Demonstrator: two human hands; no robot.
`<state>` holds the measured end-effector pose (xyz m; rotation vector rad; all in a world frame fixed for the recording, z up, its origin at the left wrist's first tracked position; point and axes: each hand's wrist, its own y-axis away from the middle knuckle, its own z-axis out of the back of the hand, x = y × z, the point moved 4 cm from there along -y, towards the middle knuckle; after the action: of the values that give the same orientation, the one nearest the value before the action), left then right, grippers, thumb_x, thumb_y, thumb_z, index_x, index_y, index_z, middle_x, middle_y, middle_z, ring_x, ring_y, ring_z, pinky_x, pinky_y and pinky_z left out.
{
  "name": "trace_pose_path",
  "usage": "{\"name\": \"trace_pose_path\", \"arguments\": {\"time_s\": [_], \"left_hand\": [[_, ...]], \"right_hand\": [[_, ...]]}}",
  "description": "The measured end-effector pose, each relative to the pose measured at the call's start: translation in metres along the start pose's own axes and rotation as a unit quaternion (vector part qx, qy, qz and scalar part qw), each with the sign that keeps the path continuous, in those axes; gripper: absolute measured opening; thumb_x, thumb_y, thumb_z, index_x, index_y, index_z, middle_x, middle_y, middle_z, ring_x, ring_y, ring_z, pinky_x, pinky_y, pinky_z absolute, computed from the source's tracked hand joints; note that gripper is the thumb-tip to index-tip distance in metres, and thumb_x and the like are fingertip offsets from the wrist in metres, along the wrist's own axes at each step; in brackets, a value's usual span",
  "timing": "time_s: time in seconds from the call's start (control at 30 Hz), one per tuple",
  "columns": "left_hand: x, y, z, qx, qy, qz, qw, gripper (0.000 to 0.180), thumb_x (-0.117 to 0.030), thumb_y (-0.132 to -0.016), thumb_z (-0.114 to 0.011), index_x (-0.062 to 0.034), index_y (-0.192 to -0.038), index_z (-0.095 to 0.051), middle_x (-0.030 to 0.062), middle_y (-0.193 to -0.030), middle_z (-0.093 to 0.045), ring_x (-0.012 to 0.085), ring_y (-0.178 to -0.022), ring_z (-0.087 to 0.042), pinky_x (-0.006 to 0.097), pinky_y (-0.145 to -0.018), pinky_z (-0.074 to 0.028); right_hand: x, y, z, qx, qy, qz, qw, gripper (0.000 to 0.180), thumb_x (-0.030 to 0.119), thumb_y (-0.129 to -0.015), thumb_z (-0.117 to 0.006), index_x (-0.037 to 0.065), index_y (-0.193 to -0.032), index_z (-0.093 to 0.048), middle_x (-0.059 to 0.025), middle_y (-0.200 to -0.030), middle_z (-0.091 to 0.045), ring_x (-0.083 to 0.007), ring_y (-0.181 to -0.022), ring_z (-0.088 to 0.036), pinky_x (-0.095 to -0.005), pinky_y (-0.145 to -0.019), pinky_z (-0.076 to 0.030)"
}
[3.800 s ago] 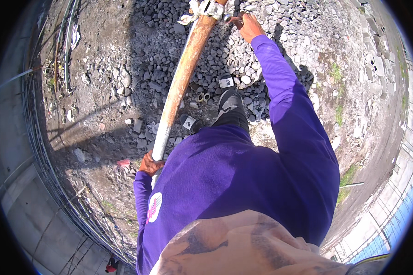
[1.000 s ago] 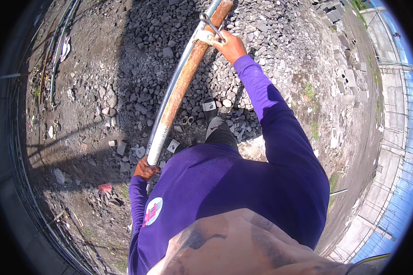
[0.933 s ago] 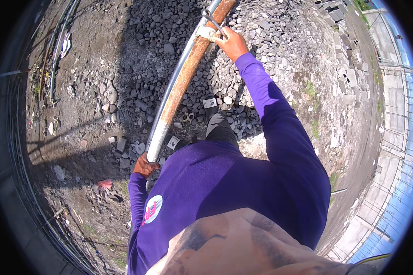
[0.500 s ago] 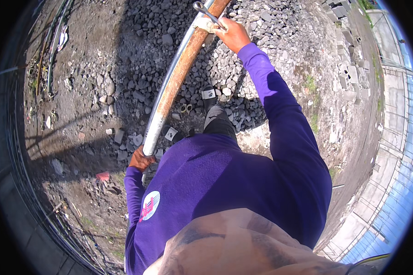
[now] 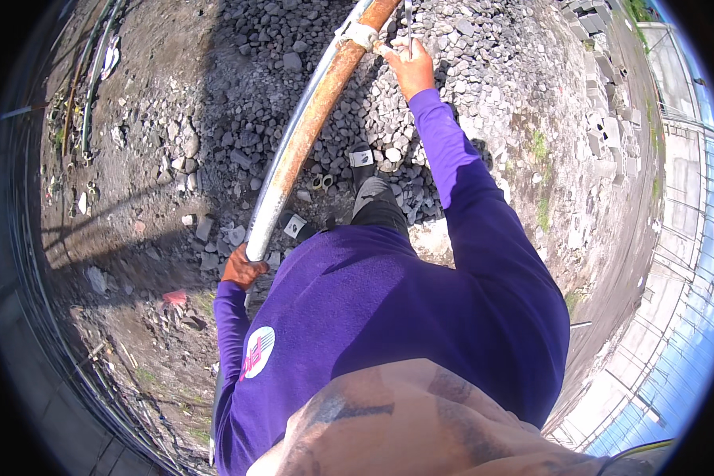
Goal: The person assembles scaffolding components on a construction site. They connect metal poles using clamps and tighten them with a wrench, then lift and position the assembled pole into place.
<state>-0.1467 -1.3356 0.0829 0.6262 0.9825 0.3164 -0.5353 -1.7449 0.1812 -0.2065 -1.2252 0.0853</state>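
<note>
A rust-brown metal pipe [image 5: 313,119] with a silvery lower end slants from top centre down to the left, beside a thinner silver pipe [image 5: 293,115]. Near the top, a pale clamp [image 5: 359,35] wraps around them. My left hand [image 5: 242,268] is closed around the lower end of the pipes. Just right of the clamp is my right hand [image 5: 412,71], its thumb side at the clamp's bolt. A metal wrench [image 5: 408,24] stands up from its closed fingers, seen edge-on and apart from the pipes; its upper end is out of view.
Grey gravel [image 5: 250,95] covers the ground below the pipes, and my boot [image 5: 362,157] rests on it. Concrete blocks [image 5: 607,131] are piled at the right before a block wall [image 5: 678,190]. Long thin pipes [image 5: 95,75] lie at the far left.
My right hand has turned and dropped slightly away from the clamp. The wrench has swung from lying across the clamp to pointing up. My left hand keeps its grip.
</note>
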Motion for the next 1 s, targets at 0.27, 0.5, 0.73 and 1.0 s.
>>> {"name": "trace_pose_path", "arguments": {"time_s": [0.27, 0.5, 0.73, 1.0], "left_hand": [[0.026, -0.011, -0.016, 0.016, 0.002, -0.004, 1.000, 0.047, -0.020, -0.068, -0.080, 0.0032, -0.106, -0.066, 0.0177, -0.089, -0.072, 0.0281, -0.081, -0.069, 0.040, -0.074, -0.055], [0.016, -0.004, -0.012, -0.005, 0.021, -0.006, 1.000, 0.050, -0.020, -0.067, -0.082, 0.0021, -0.109, -0.065, 0.0145, -0.087, -0.072, 0.0240, -0.079, -0.067, 0.040, -0.074, -0.055], [-0.005, 0.001, -0.005, 0.022, -0.021, 0.014, 0.999, 0.049, -0.023, -0.073, -0.081, 0.0021, -0.112, -0.066, 0.0177, -0.097, -0.073, 0.0282, -0.087, -0.069, 0.040, -0.080, -0.054], [0.001, 0.000, -0.009, 0.012, -0.025, 0.008, 1.000, 0.051, -0.025, -0.074, -0.082, 0.0014, -0.113, -0.066, 0.0170, -0.096, -0.073, 0.0277, -0.088, -0.070, 0.040, -0.080, -0.054]], "right_hand": [[0.005, 0.000, -0.002, -0.025, 0.135, -0.007, 0.991, 0.028, 0.029, -0.087, -0.081, 0.005, -0.090, -0.069, -0.0107, -0.078, -0.071, -0.0222, -0.070, -0.067, -0.0375, -0.067, -0.054], [0.013, -0.003, -0.001, 0.035, 0.265, 0.087, 0.960, 0.028, 0.031, -0.090, -0.075, 0.005, -0.095, -0.066, -0.0196, -0.088, -0.071, -0.0405, -0.082, -0.069, -0.0447, -0.072, -0.055], [0.017, -0.008, 0.008, 0.089, 0.240, 0.142, 0.956, 0.028, 0.032, -0.092, -0.074, 0.006, -0.102, -0.067, -0.0174, -0.093, -0.072, -0.0378, -0.086, -0.070, -0.0434, -0.075, -0.055], [-0.008, -0.009, 0.005, 0.050, 0.108, 0.030, 0.992, 0.032, 0.028, -0.083, -0.085, 0.005, -0.097, -0.068, -0.0118, -0.087, -0.073, -0.0211, -0.077, -0.070, -0.0363, -0.073, -0.056]]}}
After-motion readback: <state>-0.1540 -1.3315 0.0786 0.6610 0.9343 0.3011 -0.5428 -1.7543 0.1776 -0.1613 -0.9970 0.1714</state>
